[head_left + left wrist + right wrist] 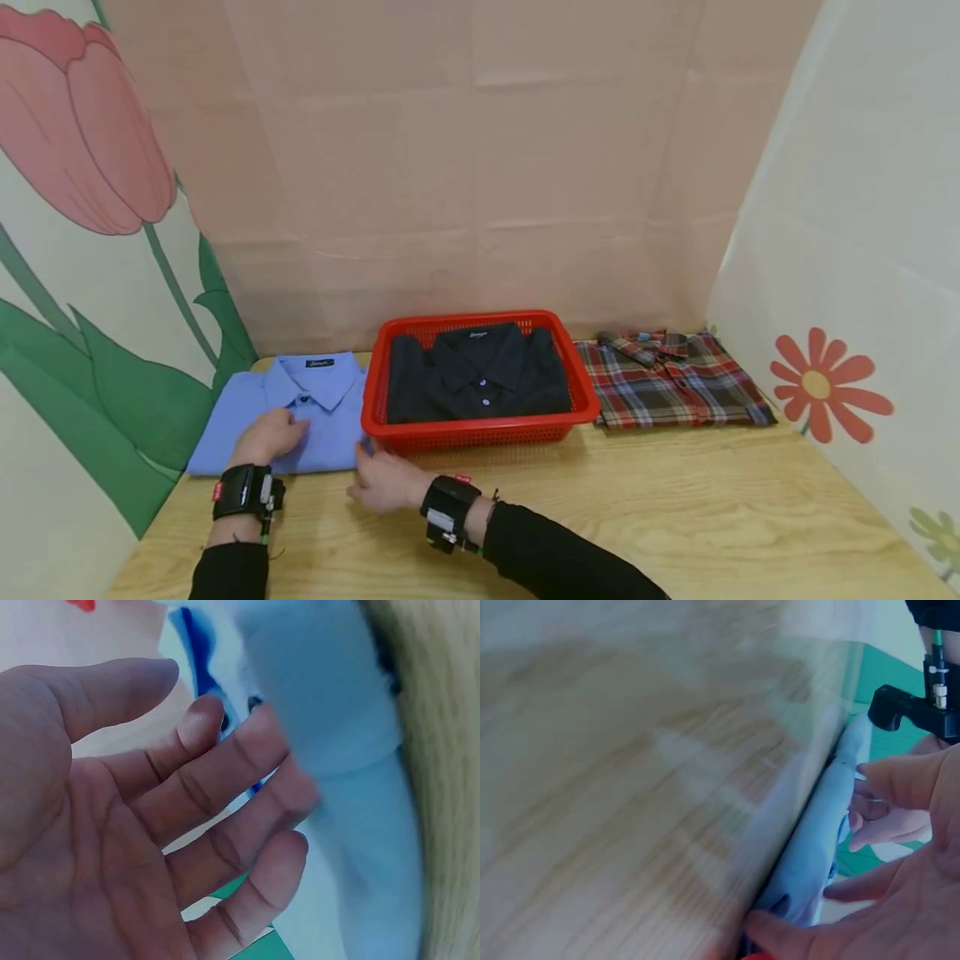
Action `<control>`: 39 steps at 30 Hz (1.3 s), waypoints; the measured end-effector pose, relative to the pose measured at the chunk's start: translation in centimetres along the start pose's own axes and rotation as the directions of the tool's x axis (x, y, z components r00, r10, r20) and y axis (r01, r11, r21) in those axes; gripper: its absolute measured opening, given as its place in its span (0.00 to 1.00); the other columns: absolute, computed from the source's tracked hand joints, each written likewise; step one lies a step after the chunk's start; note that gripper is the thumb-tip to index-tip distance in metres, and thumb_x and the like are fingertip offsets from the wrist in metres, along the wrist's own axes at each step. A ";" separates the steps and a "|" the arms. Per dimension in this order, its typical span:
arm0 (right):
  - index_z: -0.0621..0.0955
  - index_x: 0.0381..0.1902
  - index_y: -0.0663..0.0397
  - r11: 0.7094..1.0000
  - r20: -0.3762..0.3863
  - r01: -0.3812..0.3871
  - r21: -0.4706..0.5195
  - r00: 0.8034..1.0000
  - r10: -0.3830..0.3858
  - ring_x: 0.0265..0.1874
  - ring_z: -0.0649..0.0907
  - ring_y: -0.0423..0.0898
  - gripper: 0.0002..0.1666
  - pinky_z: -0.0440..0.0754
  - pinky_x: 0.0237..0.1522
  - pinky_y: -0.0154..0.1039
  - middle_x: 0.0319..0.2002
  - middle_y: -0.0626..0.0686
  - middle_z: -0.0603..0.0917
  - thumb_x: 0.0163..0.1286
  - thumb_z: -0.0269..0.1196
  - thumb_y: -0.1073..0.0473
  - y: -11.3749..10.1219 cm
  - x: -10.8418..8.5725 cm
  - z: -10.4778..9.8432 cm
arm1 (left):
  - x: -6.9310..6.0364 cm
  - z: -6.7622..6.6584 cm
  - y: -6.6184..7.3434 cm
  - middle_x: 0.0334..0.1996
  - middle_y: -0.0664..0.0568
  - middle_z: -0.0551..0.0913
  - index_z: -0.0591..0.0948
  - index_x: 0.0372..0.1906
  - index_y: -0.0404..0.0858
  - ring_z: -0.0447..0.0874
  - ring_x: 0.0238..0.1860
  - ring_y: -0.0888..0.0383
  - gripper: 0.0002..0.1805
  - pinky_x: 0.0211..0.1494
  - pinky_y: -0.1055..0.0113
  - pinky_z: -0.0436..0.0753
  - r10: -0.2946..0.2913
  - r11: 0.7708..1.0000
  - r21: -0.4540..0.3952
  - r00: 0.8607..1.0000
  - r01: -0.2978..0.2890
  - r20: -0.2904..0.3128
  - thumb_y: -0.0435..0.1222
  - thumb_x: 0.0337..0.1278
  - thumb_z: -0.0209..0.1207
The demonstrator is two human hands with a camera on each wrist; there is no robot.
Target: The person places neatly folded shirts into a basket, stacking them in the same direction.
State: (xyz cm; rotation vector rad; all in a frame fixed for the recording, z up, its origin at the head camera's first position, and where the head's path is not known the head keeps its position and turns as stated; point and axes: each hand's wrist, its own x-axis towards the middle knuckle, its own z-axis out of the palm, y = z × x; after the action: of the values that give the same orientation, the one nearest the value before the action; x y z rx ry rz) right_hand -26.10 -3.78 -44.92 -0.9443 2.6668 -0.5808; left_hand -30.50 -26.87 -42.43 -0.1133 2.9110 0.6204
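A folded light blue shirt with a collar and dark label lies on the left of the table. Over its front hovers or rests my left hand; contact is unclear. In the left wrist view that hand's fingers are spread and loosely bent, with nothing gripped. My right hand is at the shirt's lower right corner, beside the basket. Seen from the right wrist, its spread fingers lie along the shirt's edge, with a fingertip close to or touching it.
A red plastic basket stands in the middle, right against the blue shirt, holding a folded black shirt. To its right lies a folded plaid shirt. A pinkish backdrop rises behind the wooden table.
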 end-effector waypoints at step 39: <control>0.60 0.74 0.61 0.973 0.021 -0.139 0.185 0.990 0.138 0.60 0.72 0.43 0.48 0.72 0.61 0.35 0.69 0.53 0.67 0.68 0.62 0.40 -1.5 0.1 -0.3 | -1.7 -1.4 -5.9 0.61 0.11 0.55 0.41 0.69 0.14 0.56 0.62 0.17 0.49 0.64 0.28 0.58 -0.343 0.936 -0.103 0.937 0.336 -0.063 0.51 0.68 0.45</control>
State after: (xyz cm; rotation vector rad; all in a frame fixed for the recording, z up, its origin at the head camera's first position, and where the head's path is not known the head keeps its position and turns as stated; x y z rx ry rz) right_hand -25.49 -4.78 -43.98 -0.7010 2.5896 -0.7757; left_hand -28.39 -32.72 -43.21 -0.6527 2.8347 0.6978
